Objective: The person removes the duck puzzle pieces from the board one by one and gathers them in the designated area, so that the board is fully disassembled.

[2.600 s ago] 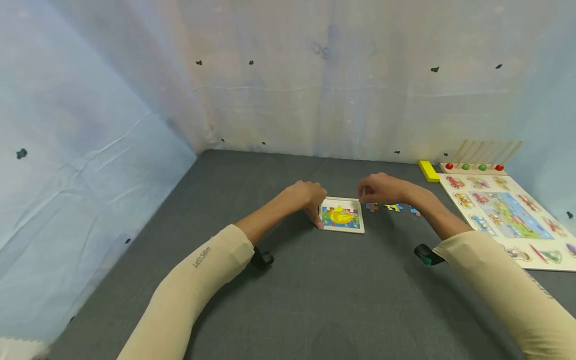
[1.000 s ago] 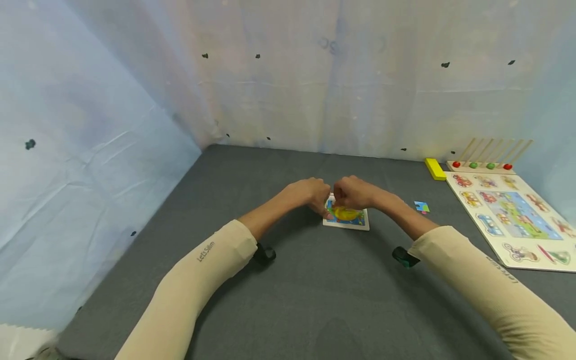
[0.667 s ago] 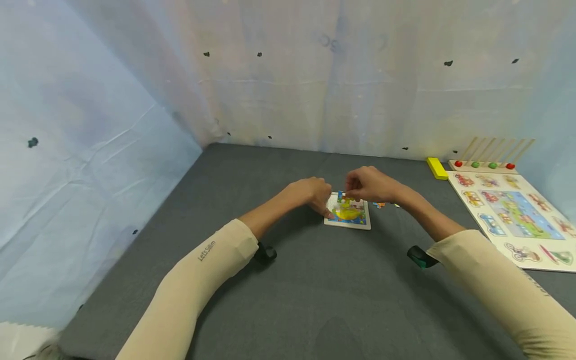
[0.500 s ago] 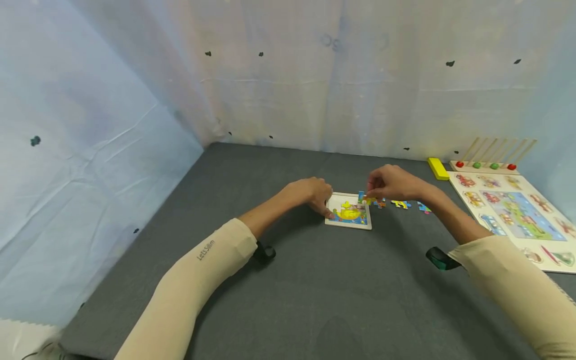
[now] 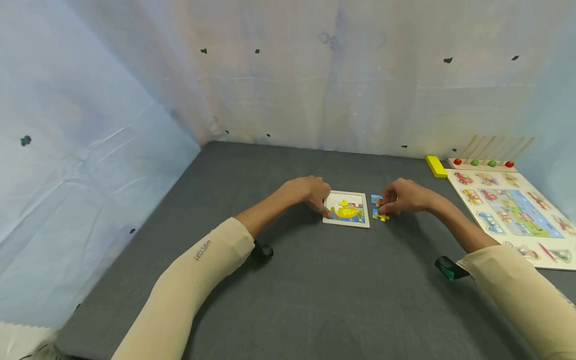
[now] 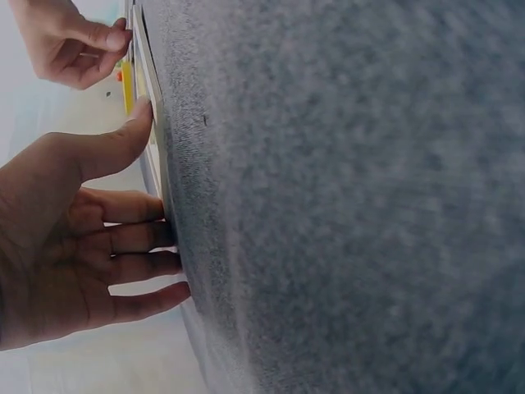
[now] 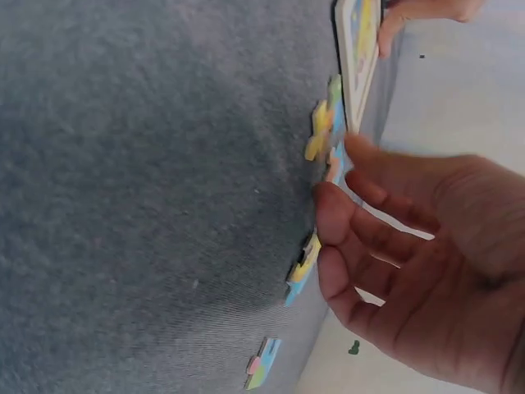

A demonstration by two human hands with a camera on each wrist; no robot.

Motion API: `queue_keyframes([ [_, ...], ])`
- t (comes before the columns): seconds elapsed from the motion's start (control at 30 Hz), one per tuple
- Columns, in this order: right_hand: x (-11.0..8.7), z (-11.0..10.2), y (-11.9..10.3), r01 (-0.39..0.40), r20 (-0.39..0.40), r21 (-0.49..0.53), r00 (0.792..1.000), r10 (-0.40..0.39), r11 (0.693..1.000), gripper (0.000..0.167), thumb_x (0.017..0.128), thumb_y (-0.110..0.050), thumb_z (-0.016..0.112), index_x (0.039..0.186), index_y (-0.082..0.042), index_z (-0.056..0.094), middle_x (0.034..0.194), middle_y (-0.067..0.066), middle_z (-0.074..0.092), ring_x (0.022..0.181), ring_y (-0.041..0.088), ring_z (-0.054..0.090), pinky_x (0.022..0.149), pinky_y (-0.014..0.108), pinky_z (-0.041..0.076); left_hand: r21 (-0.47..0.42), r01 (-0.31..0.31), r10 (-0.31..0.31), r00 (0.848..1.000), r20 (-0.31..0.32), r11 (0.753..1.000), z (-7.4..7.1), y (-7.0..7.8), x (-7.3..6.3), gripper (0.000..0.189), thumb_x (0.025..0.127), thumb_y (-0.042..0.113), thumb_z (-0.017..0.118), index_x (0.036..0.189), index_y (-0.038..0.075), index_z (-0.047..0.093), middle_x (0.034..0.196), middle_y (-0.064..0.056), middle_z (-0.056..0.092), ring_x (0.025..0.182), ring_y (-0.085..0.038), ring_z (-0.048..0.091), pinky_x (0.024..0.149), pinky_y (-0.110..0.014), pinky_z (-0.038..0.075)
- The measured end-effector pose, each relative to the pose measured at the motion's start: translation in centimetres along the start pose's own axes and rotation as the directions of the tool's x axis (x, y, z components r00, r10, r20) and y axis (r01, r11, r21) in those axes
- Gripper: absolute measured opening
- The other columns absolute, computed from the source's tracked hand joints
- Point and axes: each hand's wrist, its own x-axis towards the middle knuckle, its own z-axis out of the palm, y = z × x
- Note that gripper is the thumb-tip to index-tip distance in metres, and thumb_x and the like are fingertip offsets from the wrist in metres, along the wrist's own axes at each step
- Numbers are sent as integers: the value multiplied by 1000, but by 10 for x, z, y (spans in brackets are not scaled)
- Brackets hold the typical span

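My left hand (image 5: 316,194) holds the left side of a small pale puzzle tray (image 5: 346,226), thumb on its rim and the other fingers reaching down to the table just outside it. Inside lies a partly filled yellow duck picture (image 5: 347,212) on blue; the upper part shows bare tray. To the right, my right hand (image 5: 404,195) has its bent thumb and fingertips at two loose jigsaw pieces: a blue-and-orange piece (image 5: 375,198) and a blue-and-yellow piece (image 5: 381,216). The right wrist view shows thumb and index finger on either side of the blue-and-orange piece (image 7: 334,170).
Beyond my right hand lie a yellow-and-blue piece (image 7: 305,269) and a piece with green, blue and pink (image 7: 264,363). Farther right are a large picture board (image 5: 499,245), a yellow block (image 5: 435,166) and a pegged wooden stand (image 5: 485,165) with red and green beads.
My right hand lifted a piece over the tray, moved right with it and put it on the table in front of the blue-and-orange one. My left hand stays at the tray's side.
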Motion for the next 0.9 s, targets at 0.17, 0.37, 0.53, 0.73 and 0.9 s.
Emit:
queue_keyframes([
  [0.17, 2, 3, -2, 2, 16, -33, 1000, -2, 999, 25, 86, -20, 87, 92, -2, 71, 83, 5, 70, 74, 14, 55, 67, 28, 46, -1, 12, -11, 999, 32, 1000, -3, 0, -1, 51, 96, 64, 66, 100, 14, 64, 85, 4, 46, 74, -11, 42, 67, -25, 36],
  [0.37, 1, 5, -4, -2, 10, -57, 1000, 3, 998, 24, 86, -18, 87, 94, -1, 73, 84, 6, 71, 76, 14, 56, 69, 30, 47, -1, -20, 20, 999, 35, 1000, -2, 0, -1, 56, 95, 67, 65, 109, 13, 63, 87, 4, 47, 76, -11, 43, 69, -25, 36],
  [0.53, 1, 4, -4, 12, 6, -70, 1000, -12, 998, 24, 86, -18, 87, 95, 0, 73, 84, 5, 71, 76, 15, 56, 69, 31, 46, -23, -1, 2, 999, 42, 1000, -3, -1, -1, 65, 91, 72, 67, 116, 12, 62, 94, 2, 50, 83, -14, 45, 72, -27, 37],
  [0.73, 2, 0, -6, 4, 43, -65, 999, -1, 998, 28, 89, -20, 85, 102, 1, 72, 89, 8, 71, 80, 17, 57, 70, 32, 46, -24, -2, 3, 1000, 25, 1000, -2, -3, -2, 66, 88, 73, 68, 116, 14, 65, 102, 1, 57, 87, -15, 48, 74, -28, 40],
  [0.9, 0, -7, -14, 13, 56, -77, 998, -9, 997, 33, 94, -21, 79, 113, 2, 67, 97, 12, 71, 85, 19, 62, 74, 34, 50, -31, 1, 0, 1000, 28, 1000, -2, -2, -2, 68, 88, 72, 69, 121, 12, 65, 104, -1, 59, 90, -16, 49, 76, -29, 40],
])
